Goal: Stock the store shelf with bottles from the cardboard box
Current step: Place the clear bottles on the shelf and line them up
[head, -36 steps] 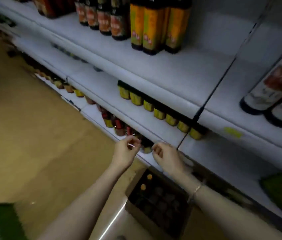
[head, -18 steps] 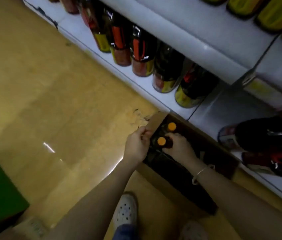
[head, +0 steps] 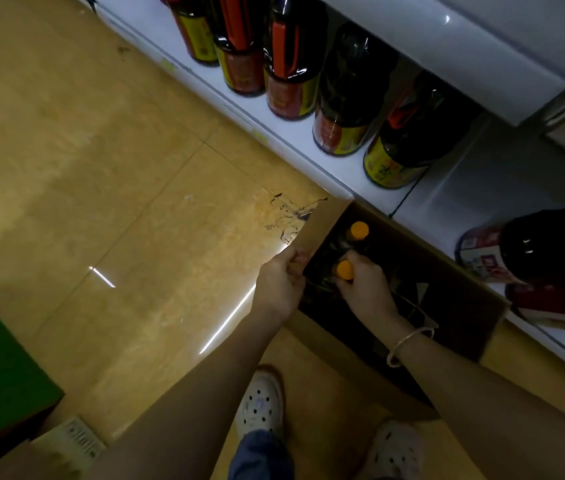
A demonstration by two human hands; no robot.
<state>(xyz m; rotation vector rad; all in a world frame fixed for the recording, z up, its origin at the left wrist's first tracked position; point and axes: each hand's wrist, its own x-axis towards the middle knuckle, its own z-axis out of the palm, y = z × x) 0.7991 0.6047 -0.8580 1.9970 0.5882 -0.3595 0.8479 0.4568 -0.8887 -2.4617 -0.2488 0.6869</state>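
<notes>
Tan tile floor, white shelf upper right. Cardboard box center: left hand pinches flap, right hand grips orange-cap bottle.

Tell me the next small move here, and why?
Probably lift the bottle straight up out of the box. The right hand already grips its neck below the orange cap, and the left hand holds the flap aside, so the way up looks open.

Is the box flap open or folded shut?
Open: the left hand holds the flap back from the box, exposing orange-capped bottles inside.
</notes>
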